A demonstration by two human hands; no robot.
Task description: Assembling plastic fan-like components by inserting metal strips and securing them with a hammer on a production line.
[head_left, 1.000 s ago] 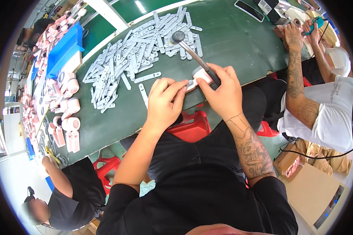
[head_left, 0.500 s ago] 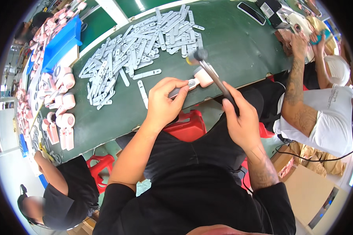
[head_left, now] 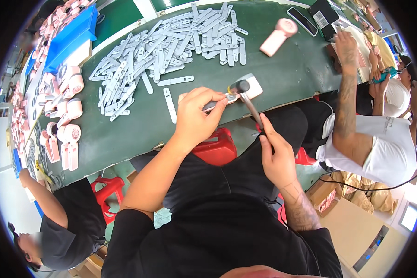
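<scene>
A: What's biggest?
B: The green table [head_left: 306, 67], from lower left to upper right of the frame. Next, a pile of grey strips [head_left: 171, 48] in the upper left and top centre.

A: The hands?
B: The left hand [head_left: 199, 113], mid-frame, is pinched closed around the handle of a pink unit. The right hand [head_left: 279, 155], right of centre, has thumb and forefinger closed on a hammer's handle; its other fingers are mostly hidden.

A: Where's the unit?
B: The pink unit [head_left: 253, 85] is at the frame's centre, near the table's edge. Its long axis slants: broad head to the upper right, handle to the lower left, under the fingers. The hammer [head_left: 252, 107] has its head over the unit's neck; I can't tell whether they touch.

A: Any writing?
B: A pale label [head_left: 319, 19] on a black box [head_left: 323, 24], upper right, too small to read.
</scene>
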